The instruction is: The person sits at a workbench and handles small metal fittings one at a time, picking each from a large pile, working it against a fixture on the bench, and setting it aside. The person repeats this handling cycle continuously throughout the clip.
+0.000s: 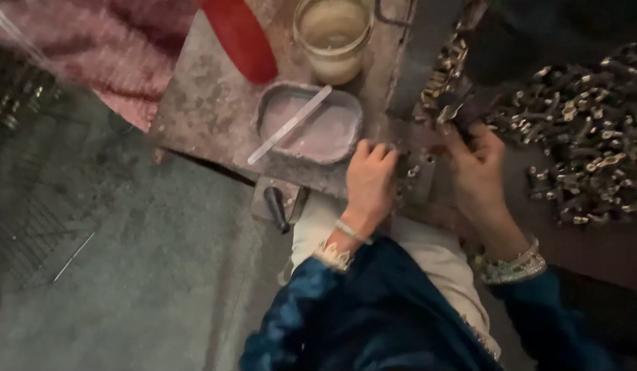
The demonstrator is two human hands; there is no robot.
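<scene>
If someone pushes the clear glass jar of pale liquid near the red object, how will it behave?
The clear glass jar looks nearly full, so it is probably heavy. Its wide, squat shape suggests sliding rather than tipping. With no lid visible, the liquid may spill.

Left hand (370, 180) knuckles up, fingers curled; right hand (478, 161) fingers pinched together.

Worn metal bench (208, 103): glass jar (333, 38), grey tray (310, 124) with strip, red handle (239, 38), heap of small metal parts (586, 137).
</scene>
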